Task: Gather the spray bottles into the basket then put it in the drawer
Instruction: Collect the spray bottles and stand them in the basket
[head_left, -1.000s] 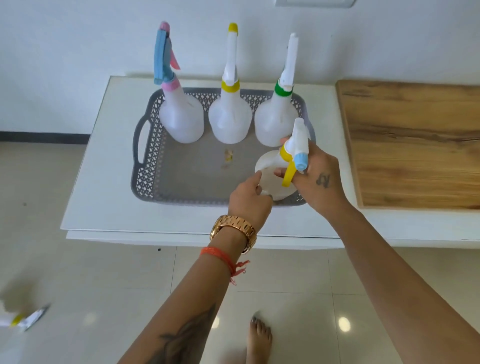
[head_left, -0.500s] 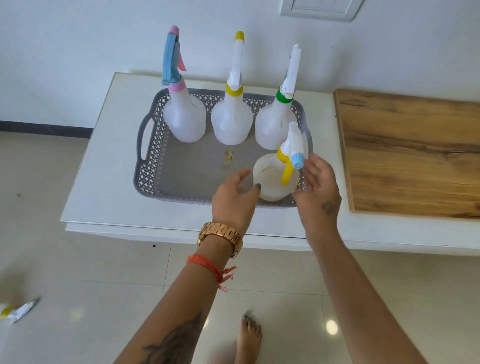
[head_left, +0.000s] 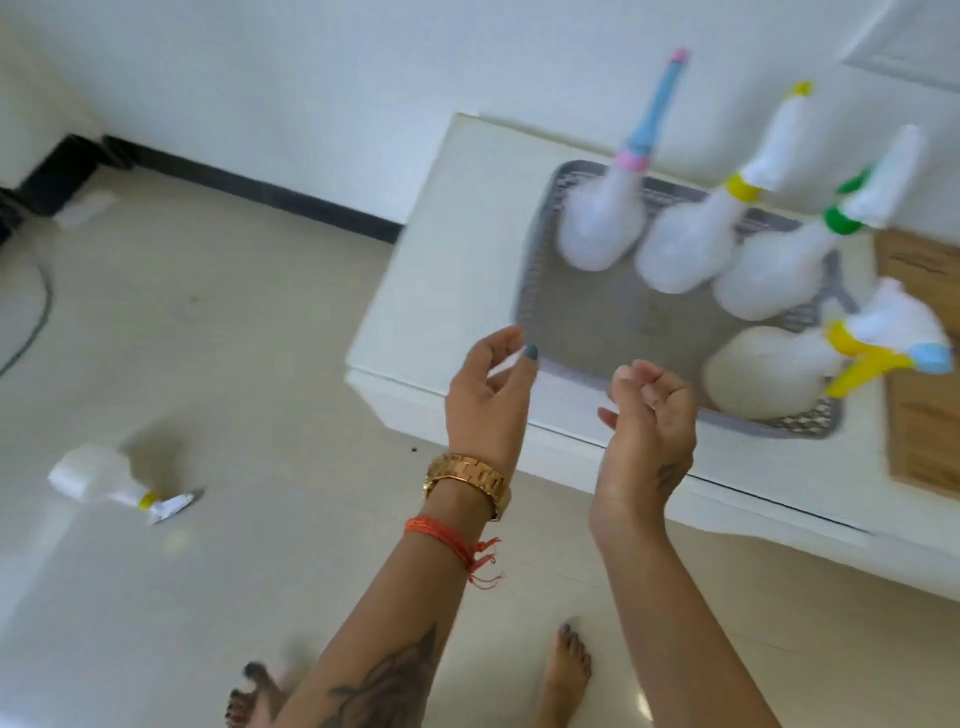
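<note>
The grey lattice basket (head_left: 535, 291) sits on the white table (head_left: 447, 270), blurred by head motion. Several white spray bottles stand in it: a blue-headed one (head_left: 602, 228), a yellow-collared one (head_left: 685, 249), a green-collared one (head_left: 769, 280) and one with a yellow trigger (head_left: 758, 374) at the front right. Another spray bottle (head_left: 111, 480) lies on its side on the floor at the left. My left hand (head_left: 491, 400) hovers at the basket's near left corner, fingers apart and empty. My right hand (head_left: 649, 431) hangs before the basket's front edge, fingers loosely curled, holding nothing.
A wooden board (head_left: 924, 364) lies on the table right of the basket. A black cable (head_left: 36, 312) runs across the tiled floor at the far left. My bare feet (head_left: 563, 670) stand below the table's front edge.
Both hands have let go of the yellow-trigger bottle and drawn back from the basket. The view has swung left and down, bringing the floor bottle into sight.
</note>
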